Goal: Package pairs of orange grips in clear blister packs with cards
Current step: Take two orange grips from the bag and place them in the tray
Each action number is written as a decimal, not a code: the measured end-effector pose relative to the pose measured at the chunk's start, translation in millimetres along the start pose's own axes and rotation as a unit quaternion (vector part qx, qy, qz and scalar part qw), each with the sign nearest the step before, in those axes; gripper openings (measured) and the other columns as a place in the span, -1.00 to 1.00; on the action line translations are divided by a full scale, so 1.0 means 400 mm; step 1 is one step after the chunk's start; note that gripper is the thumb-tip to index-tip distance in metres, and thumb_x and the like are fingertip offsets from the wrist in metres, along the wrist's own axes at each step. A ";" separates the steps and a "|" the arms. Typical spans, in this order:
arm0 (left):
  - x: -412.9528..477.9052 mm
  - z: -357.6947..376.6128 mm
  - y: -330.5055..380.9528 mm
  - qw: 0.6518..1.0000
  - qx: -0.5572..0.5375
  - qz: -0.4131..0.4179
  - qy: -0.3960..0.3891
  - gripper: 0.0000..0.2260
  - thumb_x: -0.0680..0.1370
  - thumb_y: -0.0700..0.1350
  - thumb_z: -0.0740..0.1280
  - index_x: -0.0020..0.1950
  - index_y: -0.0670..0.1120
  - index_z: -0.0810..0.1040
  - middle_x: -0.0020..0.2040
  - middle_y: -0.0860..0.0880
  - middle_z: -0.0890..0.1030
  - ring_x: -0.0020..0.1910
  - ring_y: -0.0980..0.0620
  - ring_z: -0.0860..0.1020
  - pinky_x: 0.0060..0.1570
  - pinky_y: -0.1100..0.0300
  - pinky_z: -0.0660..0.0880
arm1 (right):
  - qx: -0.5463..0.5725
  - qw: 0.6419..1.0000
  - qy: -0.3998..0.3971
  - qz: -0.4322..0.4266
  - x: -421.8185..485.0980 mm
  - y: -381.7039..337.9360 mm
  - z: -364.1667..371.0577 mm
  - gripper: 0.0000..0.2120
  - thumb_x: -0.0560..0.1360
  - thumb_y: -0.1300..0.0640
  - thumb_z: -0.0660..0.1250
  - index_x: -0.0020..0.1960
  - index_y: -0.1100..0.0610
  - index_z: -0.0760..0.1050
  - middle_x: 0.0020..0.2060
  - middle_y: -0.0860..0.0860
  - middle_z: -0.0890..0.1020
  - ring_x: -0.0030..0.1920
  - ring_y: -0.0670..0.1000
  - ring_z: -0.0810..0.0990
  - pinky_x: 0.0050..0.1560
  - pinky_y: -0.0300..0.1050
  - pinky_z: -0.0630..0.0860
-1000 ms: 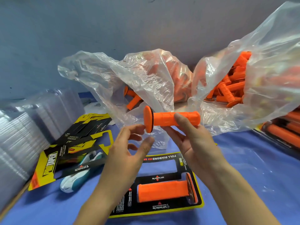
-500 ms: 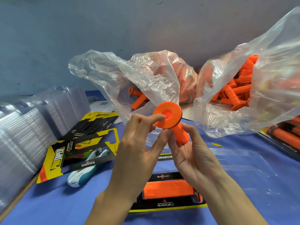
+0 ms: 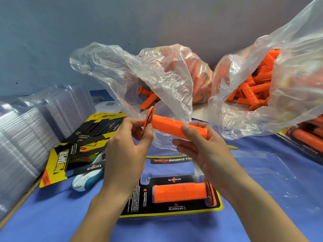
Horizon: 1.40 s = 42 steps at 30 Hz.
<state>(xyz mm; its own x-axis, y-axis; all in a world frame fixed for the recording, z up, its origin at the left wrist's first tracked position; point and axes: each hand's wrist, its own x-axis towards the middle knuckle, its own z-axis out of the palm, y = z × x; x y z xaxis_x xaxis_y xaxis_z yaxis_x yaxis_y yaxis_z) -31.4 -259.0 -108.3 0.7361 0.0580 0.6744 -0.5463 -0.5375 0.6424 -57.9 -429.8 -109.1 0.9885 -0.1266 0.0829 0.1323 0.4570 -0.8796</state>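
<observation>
At the left edge a stack of clear blister packs (image 3: 26,137) stands within easy reach. Just beside it a loose pile of yellow-and-black cards (image 3: 82,142) partly covers a white-and-teal hand tool (image 3: 87,179); this looks like supply laid out on one side. The left hand (image 3: 125,151) pinches the flange end of an orange grip (image 3: 174,127), held roughly level above the blue table (image 3: 52,215). The right hand (image 3: 204,147) clasps its plain end between thumb and fingers (image 3: 183,144), probably to orient it flange-left. That is opposite to the seated grip (image 3: 180,192), which lies flange-right in the lower cavity over the card (image 3: 174,209); the upper cavity is vacant. Behind, plastic bags (image 3: 279,75) of loose grips gape toward the person. Finished packs (image 3: 307,138) lie far right.
</observation>
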 end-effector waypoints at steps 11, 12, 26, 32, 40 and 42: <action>0.011 -0.013 -0.033 0.986 -0.007 0.060 -0.157 -0.53 0.52 0.09 0.37 0.38 0.27 0.30 0.29 0.26 0.36 0.27 0.18 0.46 0.07 0.28 0.51 | -0.193 0.980 0.013 -0.046 0.009 -0.018 -0.042 -0.48 0.30 -0.29 0.40 0.07 0.08 0.55 -0.18 0.07 0.72 -0.28 0.01 0.67 -0.22 -0.23 0.58; 0.010 -0.016 -0.037 0.979 0.006 0.079 -0.190 -0.52 0.52 0.09 0.36 0.40 0.27 0.30 0.31 0.27 0.35 0.30 0.19 0.43 0.15 0.20 0.50 | -0.203 0.978 0.015 -0.048 0.010 -0.020 -0.044 -0.47 0.30 -0.30 0.39 0.05 0.08 0.56 -0.20 0.08 0.72 -0.29 0.01 0.67 -0.22 -0.23 0.59; -0.011 -0.076 -0.042 0.961 0.014 0.089 -0.262 -0.50 0.40 0.28 0.37 0.31 0.26 0.36 0.14 0.31 0.43 0.15 0.31 0.44 -0.09 0.56 0.34 | -0.278 0.959 -0.010 -0.062 0.012 -0.020 -0.051 -0.51 0.39 -0.34 0.32 -0.01 0.07 0.56 -0.27 0.07 0.71 -0.33 -0.03 0.64 -0.22 -0.17 0.50; -0.011 -0.074 -0.054 0.957 0.002 0.025 -0.288 -0.47 0.33 0.35 0.38 0.23 0.29 0.32 0.20 0.29 0.51 0.18 0.22 0.49 0.06 0.26 0.46 | -0.296 0.953 -0.009 -0.069 0.010 -0.027 -0.049 -0.52 0.39 -0.32 0.31 -0.02 0.09 0.56 -0.30 0.04 0.71 -0.35 -0.07 0.60 -0.31 -0.27 0.51; -0.016 -0.062 -0.040 0.956 -0.058 0.011 -0.287 -0.64 0.41 0.18 0.34 0.13 0.24 0.29 0.01 0.21 0.53 0.06 0.14 0.56 -0.04 0.50 0.37 | -0.305 0.950 -0.011 -0.066 0.011 -0.029 -0.047 -0.55 0.43 -0.30 0.29 -0.04 0.10 0.57 -0.30 0.04 0.71 -0.38 -0.10 0.55 -0.30 -0.28 0.53; -0.014 -0.064 -0.033 0.952 -0.100 -0.004 -0.290 -0.63 0.42 0.16 0.36 0.16 0.24 0.33 0.03 0.19 0.52 0.04 0.09 0.59 -0.05 0.42 0.44 | -0.297 0.953 -0.011 -0.067 0.011 -0.034 -0.046 -0.51 0.41 -0.31 0.29 -0.05 0.12 0.56 -0.30 0.05 0.71 -0.40 -0.09 0.54 -0.33 -0.28 0.52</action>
<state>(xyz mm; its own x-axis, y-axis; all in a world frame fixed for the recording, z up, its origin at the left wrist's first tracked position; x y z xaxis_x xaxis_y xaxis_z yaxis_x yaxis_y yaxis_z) -38.5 -230.7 -111.2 0.8054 -0.4446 0.3919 -0.5625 -0.3650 0.7419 -56.8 -452.8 -105.6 0.9679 -0.1272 0.2166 0.1986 -0.1407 -0.9699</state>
